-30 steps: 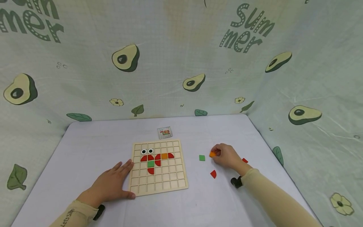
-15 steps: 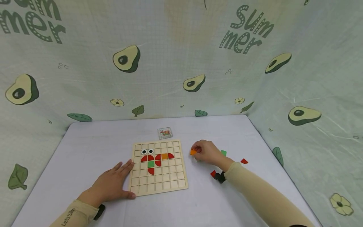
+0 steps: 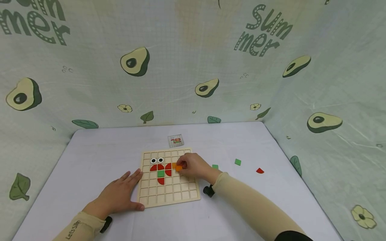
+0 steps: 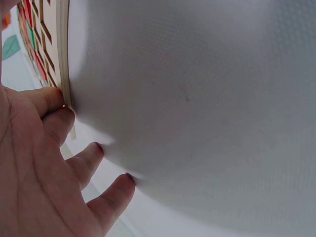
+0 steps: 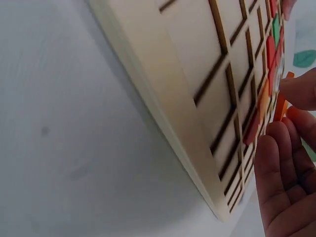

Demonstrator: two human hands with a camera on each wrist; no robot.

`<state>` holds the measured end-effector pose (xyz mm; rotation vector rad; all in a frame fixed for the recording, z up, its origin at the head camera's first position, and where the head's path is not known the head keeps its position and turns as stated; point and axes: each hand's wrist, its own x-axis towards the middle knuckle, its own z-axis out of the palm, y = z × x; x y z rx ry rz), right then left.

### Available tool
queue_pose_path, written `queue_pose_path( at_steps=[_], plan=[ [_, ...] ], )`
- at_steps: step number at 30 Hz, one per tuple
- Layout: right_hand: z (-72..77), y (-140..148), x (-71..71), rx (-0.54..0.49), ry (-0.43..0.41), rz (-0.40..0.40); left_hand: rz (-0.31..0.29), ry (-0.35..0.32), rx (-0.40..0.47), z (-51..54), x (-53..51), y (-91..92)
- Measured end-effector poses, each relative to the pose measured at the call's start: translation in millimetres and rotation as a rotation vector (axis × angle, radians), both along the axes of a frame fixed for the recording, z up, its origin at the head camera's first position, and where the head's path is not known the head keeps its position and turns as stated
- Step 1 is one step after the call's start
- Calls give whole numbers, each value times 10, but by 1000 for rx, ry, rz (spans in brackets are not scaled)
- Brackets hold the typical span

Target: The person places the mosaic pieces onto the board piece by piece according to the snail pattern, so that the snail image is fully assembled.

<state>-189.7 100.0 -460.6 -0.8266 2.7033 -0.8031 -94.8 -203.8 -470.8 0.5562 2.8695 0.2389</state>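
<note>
The wooden grid board holds red quarter-round pieces, a green square, an orange square and two eye pieces. Over its right half, my right hand pinches another orange piece between thumb and fingertips, partly in front of the placed orange square. In the right wrist view the pinched orange piece stands tilted just off the board. My left hand rests beside the board, fingers spread, fingertips and thumb against its left edge; the left wrist view shows fingers touching that edge.
A small picture card lies behind the board. To the right are a green square, a second green square partly behind the right wrist, and a red quarter-round piece. A patterned cloth hangs behind and beside the table.
My right hand has carried the orange piece leftward from the loose pieces to over the board. One green square now lies farther right of the other. My left hand has stayed in place.
</note>
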Motion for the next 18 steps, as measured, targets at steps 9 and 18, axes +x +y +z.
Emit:
queue_pose_path(
  at_steps=[9,18],
  plan=[
    [-116,-89,29,52,95,50,7,-1,-1,-11,-3,-4],
    [-120,-93,72,65,111,78,4,16,-3,-40,-12,-20]
  ],
)
